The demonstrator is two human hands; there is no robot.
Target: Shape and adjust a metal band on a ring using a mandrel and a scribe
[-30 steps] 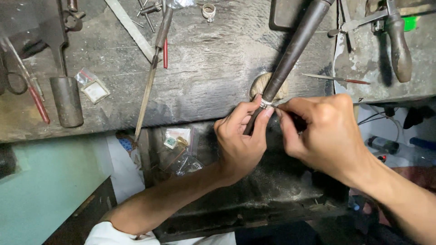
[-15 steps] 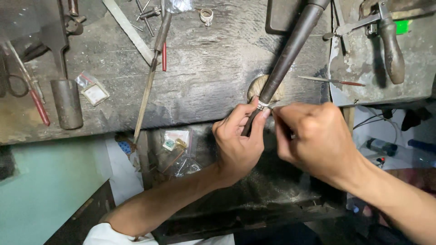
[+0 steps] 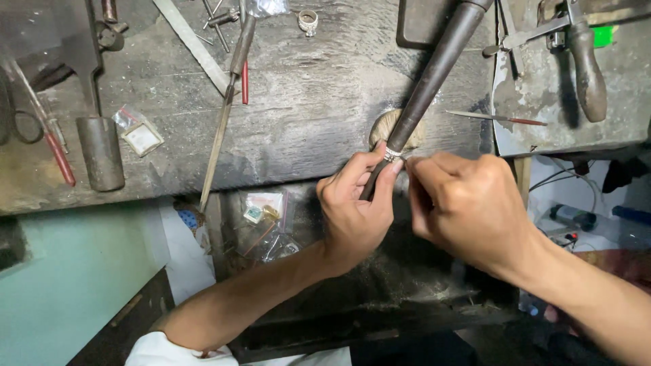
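The ring (image 3: 392, 155) is seated on a long tapered metal rod (image 3: 434, 74), which slopes down from the far edge of the counter (image 3: 319, 102) to its near edge. The ring sits at the near edge of the counter, just in front of a worn wooden peg (image 3: 386, 125). The lower end of the rod and the ring are pinched by the left hand (image 3: 356, 210), its grip clenched around them with thumb and forefinger. The right hand (image 3: 468, 207) is closed in a grip on a small thin tool whose tip is held against the ring; the tool itself is mostly hidden by the fingers.

A long file (image 3: 220, 139) is laid toward the left half of the counter, with a red-handled tool (image 3: 245, 81) beside it. A metal cylinder (image 3: 100, 152) and a small plastic bag (image 3: 139, 132) are found near the left edge. A second ring (image 3: 308, 20) is seen at the far edge. A wooden-handled tool (image 3: 588, 64) rests at the right corner. Small bags (image 3: 264, 213) are kept below the near edge.
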